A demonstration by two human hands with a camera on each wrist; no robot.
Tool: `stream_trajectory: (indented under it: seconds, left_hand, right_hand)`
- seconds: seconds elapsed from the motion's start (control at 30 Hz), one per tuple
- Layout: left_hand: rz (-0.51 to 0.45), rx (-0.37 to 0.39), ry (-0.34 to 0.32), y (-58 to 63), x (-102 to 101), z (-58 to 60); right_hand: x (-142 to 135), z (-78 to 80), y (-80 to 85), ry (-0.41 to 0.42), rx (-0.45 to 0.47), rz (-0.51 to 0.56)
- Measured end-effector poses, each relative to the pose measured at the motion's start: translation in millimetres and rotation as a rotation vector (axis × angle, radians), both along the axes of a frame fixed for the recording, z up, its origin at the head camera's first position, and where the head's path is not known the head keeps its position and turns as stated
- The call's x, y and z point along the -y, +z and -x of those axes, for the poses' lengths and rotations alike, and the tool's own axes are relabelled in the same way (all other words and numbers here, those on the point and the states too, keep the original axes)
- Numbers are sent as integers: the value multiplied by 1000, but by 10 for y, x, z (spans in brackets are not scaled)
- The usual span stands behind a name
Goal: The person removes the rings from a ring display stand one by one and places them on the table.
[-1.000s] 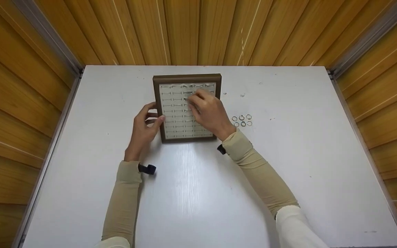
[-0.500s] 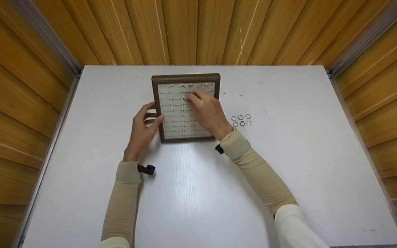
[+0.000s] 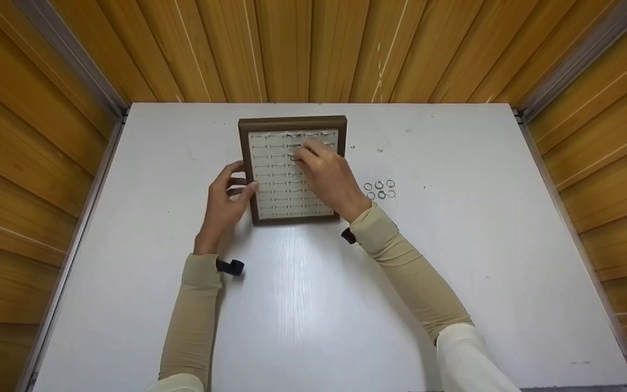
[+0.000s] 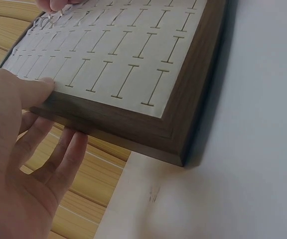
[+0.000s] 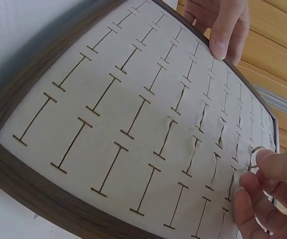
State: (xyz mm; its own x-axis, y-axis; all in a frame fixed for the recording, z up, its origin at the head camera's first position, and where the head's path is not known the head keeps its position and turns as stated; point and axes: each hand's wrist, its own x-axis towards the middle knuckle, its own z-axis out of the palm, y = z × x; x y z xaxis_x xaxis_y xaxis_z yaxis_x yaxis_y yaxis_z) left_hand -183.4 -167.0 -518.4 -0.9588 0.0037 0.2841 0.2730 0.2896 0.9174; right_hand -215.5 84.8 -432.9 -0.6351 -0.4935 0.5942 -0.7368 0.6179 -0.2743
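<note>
A white tabletop (image 3: 286, 305) is spread beneath both hands, and it is enclosed beyond them by wood-patterned panels (image 3: 281, 49). Between the hands, a dark brown framed tray (image 3: 293, 123) is held tilted, its pale panel (image 3: 270, 179) lined with rows of I-shaped slots. Beige sleeves are worn over the left forearm (image 3: 192, 316) and the right forearm (image 3: 414, 267), with white cloth seen nearer the elbows.

The two hands are kept apart. The tray's near side is clamped by the left hand (image 3: 227, 198), the thumb laid over the front of the frame and the fingers set against its outer edge. The right hand (image 3: 331, 177) is placed over the panel, its thumb and fingertips closed in a pinch. Below the hands, a black wrist device is strapped at the left cuff (image 3: 232, 267), and another (image 3: 348, 235) is partly seen at the right.

Just beside the right wrist, on its outer side, six loose rings (image 3: 381, 194) are laid in two rows of three. One slender ring (image 5: 251, 157) is pinched by the right hand against the slotted panel; how deeply it is seated cannot be told. Tiny flecks (image 3: 380, 150) are scattered beyond the right hand.
</note>
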Motion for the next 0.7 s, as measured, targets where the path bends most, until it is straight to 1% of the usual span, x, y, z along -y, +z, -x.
stream_trajectory:
  seconds: [0.2, 0.47, 0.7]
  left_hand:
    - [16, 16, 18, 17, -8, 0]
    - [11, 20, 18, 12, -11, -1]
    - [-2, 11, 8, 10, -5, -1]
  right_hand:
    - [-15, -21, 1, 20, -37, 14]
    - [-36, -56, 9, 24, 7, 5]
    - [-68, -117, 37, 43, -5, 18]
